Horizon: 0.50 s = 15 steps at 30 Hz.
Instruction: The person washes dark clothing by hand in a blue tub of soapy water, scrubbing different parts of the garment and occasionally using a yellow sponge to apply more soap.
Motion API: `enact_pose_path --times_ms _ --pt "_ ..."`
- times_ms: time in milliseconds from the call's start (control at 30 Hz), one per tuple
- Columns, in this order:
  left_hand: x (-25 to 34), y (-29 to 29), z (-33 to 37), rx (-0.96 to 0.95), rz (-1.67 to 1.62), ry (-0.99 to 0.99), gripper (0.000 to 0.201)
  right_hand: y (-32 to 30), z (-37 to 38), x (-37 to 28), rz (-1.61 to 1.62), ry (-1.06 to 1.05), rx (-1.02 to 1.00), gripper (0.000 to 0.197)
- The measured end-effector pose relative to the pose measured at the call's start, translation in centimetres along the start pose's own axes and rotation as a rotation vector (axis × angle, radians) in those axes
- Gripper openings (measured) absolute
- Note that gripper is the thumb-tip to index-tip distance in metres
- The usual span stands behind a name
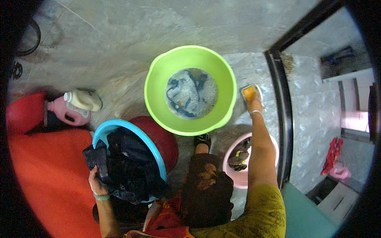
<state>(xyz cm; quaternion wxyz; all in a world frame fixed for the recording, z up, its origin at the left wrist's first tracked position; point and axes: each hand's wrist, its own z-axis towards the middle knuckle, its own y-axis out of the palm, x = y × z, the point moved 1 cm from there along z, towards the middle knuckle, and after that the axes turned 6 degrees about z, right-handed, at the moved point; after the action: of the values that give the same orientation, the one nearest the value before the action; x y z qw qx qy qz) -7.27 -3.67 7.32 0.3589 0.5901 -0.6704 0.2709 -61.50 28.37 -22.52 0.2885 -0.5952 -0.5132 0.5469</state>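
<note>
Grey floor [115, 75], streaked with lighter patches, tile joints at upper left. Black frame [279, 87] along the right side; a further grey floored area past it. Green tub [158, 79], centre: cloudy water, dark cloth [183, 95] partly under it. Blue basin [158, 151], lower left, overlapping a red basin [170, 148]; dark garment [133, 166] heaped inside and over the rim. Left hand [95, 183]: grip clamped on the garment, at the basin's left edge. Right hand [255, 104]: at an orange block [249, 93], between tub and frame; whether the grip is clamped on it, cannot tell. Pink basin [230, 172], near the frame, partly beneath the right forearm. Two bottles [71, 114], left. Open room: wide floor beyond the tub, a stretch between bottles and tub, a narrower strip tub to frame.
</note>
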Motion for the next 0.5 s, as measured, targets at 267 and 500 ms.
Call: enact_pose_path --times_ms 267,500 --pt "-0.3 2.8 0.3 0.078 0.033 0.023 0.028 1.4 1.3 -0.3 -0.242 -0.226 0.128 0.064" --pt "0.3 2.8 0.5 -0.156 -0.06 0.07 0.031 0.1 2.5 0.3 -0.024 -0.195 0.108 0.056"
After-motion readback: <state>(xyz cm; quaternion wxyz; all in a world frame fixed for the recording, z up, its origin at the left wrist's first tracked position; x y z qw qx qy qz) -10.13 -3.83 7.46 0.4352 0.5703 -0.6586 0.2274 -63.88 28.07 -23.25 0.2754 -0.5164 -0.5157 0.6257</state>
